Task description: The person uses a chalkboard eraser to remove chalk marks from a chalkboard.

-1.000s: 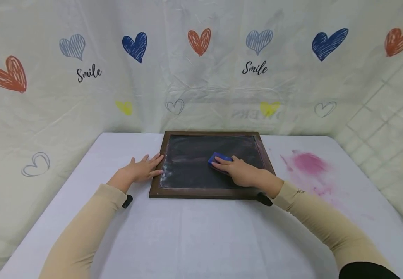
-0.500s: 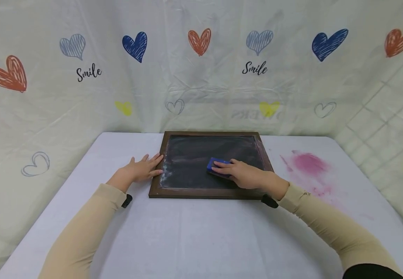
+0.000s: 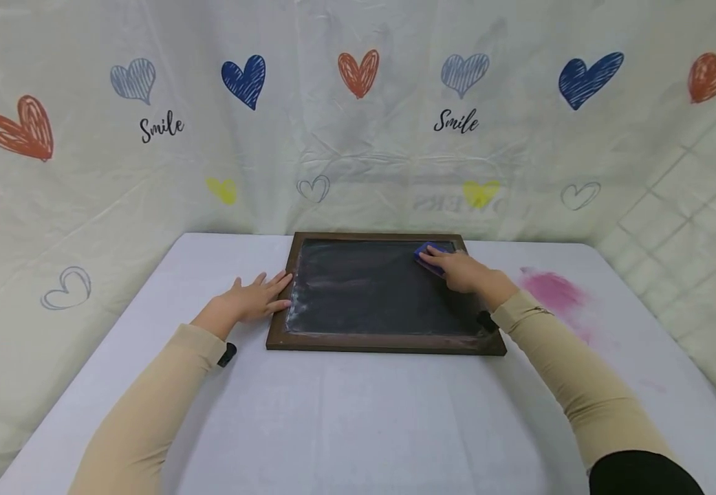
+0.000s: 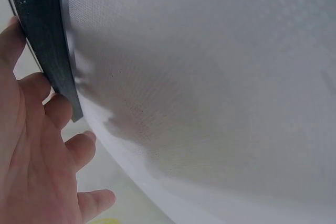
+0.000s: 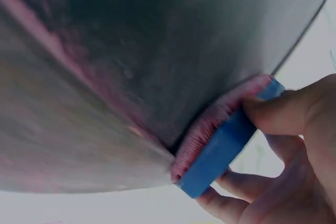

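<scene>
A brown-framed chalkboard [image 3: 358,295] lies on the white-covered table, whitish smears along its left side. My left hand [image 3: 252,301] rests with spread fingers on the frame's left edge; in the left wrist view that hand [image 4: 42,145] touches the dark frame [image 4: 44,35]. Near the board's upper right corner my right hand [image 3: 465,271] grips a blue chalkboard eraser [image 3: 426,254]. Seen from the right wrist, thumb and fingers pinch the blue back of the eraser [image 5: 220,153], and its pink-stained pad touches the board by the frame. Pink chalk dust lines the inner frame edge there.
A pink powder stain [image 3: 552,289] marks the tablecloth right of the board. Behind the table hangs a white curtain [image 3: 395,151] printed with hearts and "Smile". The white tablecloth [image 3: 333,412] stretches in front of the board.
My right hand has carried the eraser from the middle of the board up and right to near the upper right corner. The left hand stays on the frame.
</scene>
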Tool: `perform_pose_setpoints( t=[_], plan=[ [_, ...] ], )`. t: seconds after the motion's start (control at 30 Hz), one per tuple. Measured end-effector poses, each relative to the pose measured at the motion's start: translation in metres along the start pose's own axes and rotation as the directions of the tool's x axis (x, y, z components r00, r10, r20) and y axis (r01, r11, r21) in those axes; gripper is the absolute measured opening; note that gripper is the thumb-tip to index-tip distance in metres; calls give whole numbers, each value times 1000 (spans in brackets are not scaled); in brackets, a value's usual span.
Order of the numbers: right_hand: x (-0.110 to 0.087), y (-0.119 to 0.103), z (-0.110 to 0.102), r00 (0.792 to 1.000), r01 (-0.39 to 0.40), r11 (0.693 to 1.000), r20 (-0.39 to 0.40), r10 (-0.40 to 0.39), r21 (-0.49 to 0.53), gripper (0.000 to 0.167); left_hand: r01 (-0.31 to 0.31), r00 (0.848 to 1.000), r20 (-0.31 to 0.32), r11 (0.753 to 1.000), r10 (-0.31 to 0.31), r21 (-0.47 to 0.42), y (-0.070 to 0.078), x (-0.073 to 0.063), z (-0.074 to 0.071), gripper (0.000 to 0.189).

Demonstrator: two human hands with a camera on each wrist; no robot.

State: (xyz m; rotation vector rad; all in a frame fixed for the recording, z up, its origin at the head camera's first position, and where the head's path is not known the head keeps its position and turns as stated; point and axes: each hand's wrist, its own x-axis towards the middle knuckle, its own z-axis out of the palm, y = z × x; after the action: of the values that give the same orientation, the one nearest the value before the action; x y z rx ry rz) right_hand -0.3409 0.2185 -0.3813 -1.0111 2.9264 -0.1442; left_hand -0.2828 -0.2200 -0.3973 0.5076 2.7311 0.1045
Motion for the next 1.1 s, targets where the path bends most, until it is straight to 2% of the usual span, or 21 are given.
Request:
perform_pose_setpoints(
  t=[0.17, 0.3, 0.5, 0.77, 0.9, 1.1],
  plan=[
    [-3, -4, 2, 994, -99, 995, 38, 99, -2, 77, 0, 1000, 8, 1000, 0, -10, 2, 0, -1, 74],
    [-5, -7, -1, 987, -153, 987, 42, 155, -40, 75, -4, 1000, 8, 1000, 4, -18, 4, 0, -1, 74],
    [-17, -11, -11, 991, -129, 983, -50, 123, -132, 70, -4, 1000, -1, 1000, 4, -8, 4, 0, -2, 74],
    [-40, -8, -16, 985, -145, 974, -122, 125, -172, 68, -4, 1000, 4, 1000, 4, -3, 1, 2, 1, 75],
    [-54, -4, -20, 972, -166, 971, -193, 132, -174, 67, 0, 1000, 5, 1000, 0, -7, 0, 2, 1, 75],
    [-75, 12, -23, 941, -202, 962, -309, 138, -183, 59, -3, 1000, 6, 1000, 3, -19, 0, 0, 0, 75]
  ],
)
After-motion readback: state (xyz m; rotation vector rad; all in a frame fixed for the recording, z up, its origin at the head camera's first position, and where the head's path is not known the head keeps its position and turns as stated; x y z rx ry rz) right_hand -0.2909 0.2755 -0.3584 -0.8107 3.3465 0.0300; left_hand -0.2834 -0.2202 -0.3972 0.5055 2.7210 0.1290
